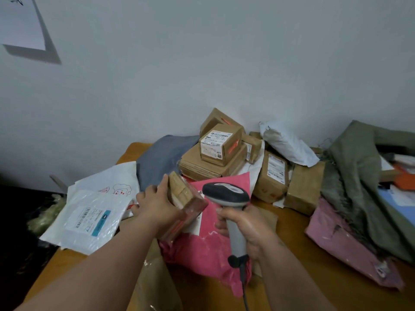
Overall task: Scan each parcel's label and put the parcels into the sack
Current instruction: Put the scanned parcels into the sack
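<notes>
— Where's the parcel?
— Taped brown box [187, 196], gripped in the left hand [155, 204] above the pink mailer [208, 243], mid-worktop.
— Right hand [247, 230]?
— Wrapped round the scanner [226, 195] handle.

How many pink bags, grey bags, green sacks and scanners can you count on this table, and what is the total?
Pink bags: 2
Grey bags: 1
Green sacks: 1
Scanners: 1
Total: 5
The scanner is gripped by the right hand; the left hand holds a box, not counted here.
</notes>
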